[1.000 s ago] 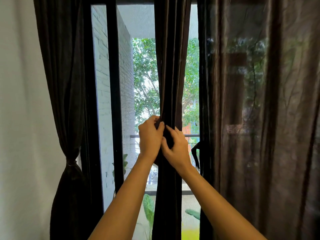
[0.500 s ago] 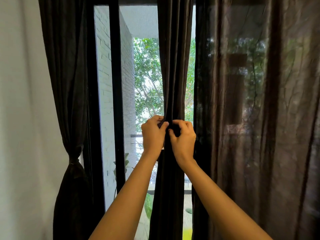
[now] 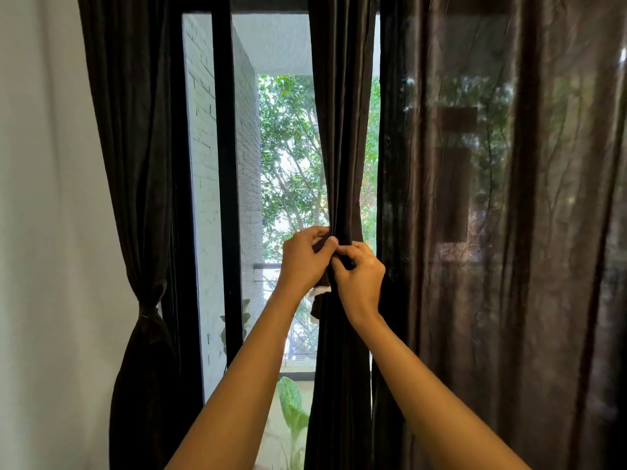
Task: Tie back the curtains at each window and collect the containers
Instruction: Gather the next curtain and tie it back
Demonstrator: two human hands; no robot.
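Curtain panel (image 3: 342,147) hangs bunched at mid-window, between the tied left drape (image 3: 135,164) and the sheer curtain (image 3: 509,232); your left hand (image 3: 302,262) and right hand (image 3: 361,276) both pinch its dark tie-back strap (image 3: 322,284) with curled fingers

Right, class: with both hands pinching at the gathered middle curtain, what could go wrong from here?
The tie strap has a loose end hanging below the left hand; if it slips before fastening, the middle curtain could fan open.
The right hand works right beside the sheer curtain, so that fabric might get caught in the tie.
The grip looks higher than the left curtain's tie, so the pair may end uneven.
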